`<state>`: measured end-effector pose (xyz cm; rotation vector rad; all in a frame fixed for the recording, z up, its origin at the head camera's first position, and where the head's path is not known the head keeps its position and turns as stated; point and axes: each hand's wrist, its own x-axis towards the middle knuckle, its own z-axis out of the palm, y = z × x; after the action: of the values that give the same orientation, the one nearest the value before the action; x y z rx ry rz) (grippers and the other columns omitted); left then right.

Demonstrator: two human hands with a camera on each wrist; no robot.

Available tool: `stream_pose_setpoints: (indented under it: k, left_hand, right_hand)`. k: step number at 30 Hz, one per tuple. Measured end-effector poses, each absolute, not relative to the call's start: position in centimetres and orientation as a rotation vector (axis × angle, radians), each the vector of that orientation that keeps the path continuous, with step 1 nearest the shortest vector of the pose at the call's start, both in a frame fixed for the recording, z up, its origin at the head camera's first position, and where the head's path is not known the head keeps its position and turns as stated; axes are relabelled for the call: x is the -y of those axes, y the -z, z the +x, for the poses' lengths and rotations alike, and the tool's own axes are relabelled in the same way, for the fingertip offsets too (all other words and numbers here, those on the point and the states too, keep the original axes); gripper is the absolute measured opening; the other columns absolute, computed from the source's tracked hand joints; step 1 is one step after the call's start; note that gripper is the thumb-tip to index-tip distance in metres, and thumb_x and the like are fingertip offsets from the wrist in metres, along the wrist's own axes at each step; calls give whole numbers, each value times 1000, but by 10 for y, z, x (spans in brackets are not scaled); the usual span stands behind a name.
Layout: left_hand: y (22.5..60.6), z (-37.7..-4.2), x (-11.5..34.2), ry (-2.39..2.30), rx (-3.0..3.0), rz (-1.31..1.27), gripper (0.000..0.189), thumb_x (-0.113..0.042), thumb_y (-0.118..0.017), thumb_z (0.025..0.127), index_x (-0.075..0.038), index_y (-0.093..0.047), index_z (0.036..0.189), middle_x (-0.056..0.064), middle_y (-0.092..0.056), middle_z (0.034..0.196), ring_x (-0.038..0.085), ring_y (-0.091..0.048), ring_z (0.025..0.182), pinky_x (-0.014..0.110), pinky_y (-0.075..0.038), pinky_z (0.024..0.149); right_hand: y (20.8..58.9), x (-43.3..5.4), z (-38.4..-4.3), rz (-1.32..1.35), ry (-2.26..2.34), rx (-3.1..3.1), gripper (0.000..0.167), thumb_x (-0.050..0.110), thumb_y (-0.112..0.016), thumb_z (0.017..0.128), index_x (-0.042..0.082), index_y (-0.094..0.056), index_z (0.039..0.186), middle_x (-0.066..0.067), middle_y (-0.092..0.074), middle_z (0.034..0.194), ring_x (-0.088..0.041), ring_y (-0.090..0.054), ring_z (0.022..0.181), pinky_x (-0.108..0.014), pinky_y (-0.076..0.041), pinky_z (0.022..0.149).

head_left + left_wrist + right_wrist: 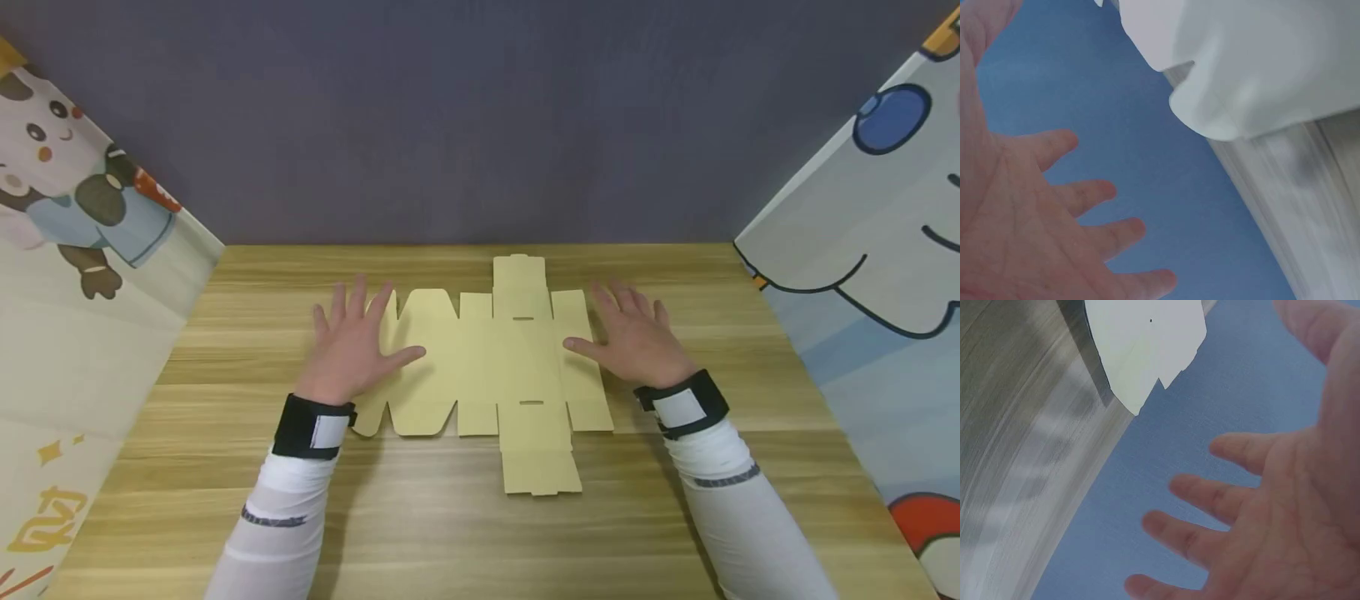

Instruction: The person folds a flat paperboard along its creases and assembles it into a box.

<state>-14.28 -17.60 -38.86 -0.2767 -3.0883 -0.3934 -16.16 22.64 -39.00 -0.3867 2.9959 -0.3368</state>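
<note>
A flat, unfolded cardboard box blank (528, 358) lies on the wooden table, pale yellow in the head view, with cut flaps along both long sides and two narrow slots. Over its left end hovers my left hand (347, 350), fingers spread and palm down, hiding part of the end flaps. My right hand (637, 337) is held at the blank's right edge, its thumb overlapping the right flap in the head view. Both wrist views show bare palms with spread fingers and nothing in them. The blank (1272, 56) appears whitish beyond the left fingers.
The wooden table (420, 533) runs back to a dark blue-grey wall (480, 125). Panels with cartoon prints stand on the left (75, 333) and right (847, 208). Each wrist wears a black strap over a white sleeve.
</note>
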Motion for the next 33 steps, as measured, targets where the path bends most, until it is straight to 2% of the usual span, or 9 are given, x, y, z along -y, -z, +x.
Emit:
stream_pose_setpoints:
  k: [5, 13, 17, 20, 23, 27, 29, 32, 33]
  left_hand:
    - [387, -145, 158, 357, 3077, -365, 105, -78, -58, 74, -24, -20, 155, 19, -13, 160, 47, -5, 146, 74, -7, 110]
    - [398, -147, 114, 254, 3083, -561, 103, -78, -58, 74, -25, -22, 154, 16, -19, 160, 43, -10, 147, 71, -14, 111]
    - [407, -147, 99, 234, 3076, -619, 100, -75, -60, 75, -21, -28, 153, 14, -23, 159, 43, -19, 145, 68, -21, 111]
    - [412, -144, 91, 282, 3088, -646, 94, -70, -63, 77, -18, -34, 150, 15, -28, 157, 43, -26, 142, 63, -28, 110]
    - [416, -141, 87, 344, 3112, -657, 86, -64, -67, 78, -15, -43, 145, 17, -38, 151, 42, -35, 137, 58, -35, 107]
    - [421, -136, 86, 346, 3115, -671, 78, -61, -69, 79, -13, -51, 138, 14, -51, 141, 38, -46, 127, 53, -44, 100]
    - [422, -135, 85, 318, 3106, -681, 76, -61, -68, 78, -13, -54, 136, 12, -54, 136, 36, -49, 123, 51, -47, 96]
    - [423, -132, 86, 278, 3097, -690, 73, -61, -68, 78, -14, -56, 132, 10, -57, 131, 35, -51, 119, 49, -49, 92]
    - [423, -131, 86, 273, 3095, -692, 72, -61, -68, 78, -13, -57, 131, 10, -58, 130, 34, -52, 117, 48, -49, 90]
  right_hand:
    - [389, -225, -163, -352, 279, -2975, 100, 77, -46, 82, 10, -24, 153, -26, -40, 146, -48, -34, 134, -74, -23, 103]
    - [389, -222, -164, -289, 211, -2909, 98, 73, -50, 84, -3, -38, 144, -31, -45, 140, -52, -43, 127, -75, -31, 97]
    - [391, -220, -164, -252, 228, -2872, 96, 71, -49, 86, -6, -40, 142, -31, -45, 140, -53, -43, 126, -73, -32, 99]
    - [396, -219, -165, -224, 234, -2858, 92, 69, -49, 87, -7, -44, 139, -30, -47, 139, -51, -46, 124, -70, -37, 97]
    - [401, -218, -167, -211, 246, -2854, 86, 68, -49, 88, -7, -55, 130, -29, -51, 136, -49, -53, 117, -64, -46, 91]
    - [406, -217, -169, -207, 312, -2839, 74, 67, -50, 88, -3, -64, 109, -25, -62, 119, -41, -63, 101, -53, -53, 75]
    - [407, -216, -170, -193, 362, -2824, 68, 66, -52, 87, 0, -64, 99, -20, -65, 105, -34, -64, 89, -45, -52, 65]
    - [407, -215, -172, -155, 442, -2794, 60, 63, -55, 87, 4, -59, 95, -13, -63, 92, -27, -59, 77, -36, -47, 56]
    - [407, -215, -173, -151, 463, -2786, 59, 62, -56, 87, 3, -58, 97, -13, -62, 92, -26, -58, 76, -34, -46, 56]
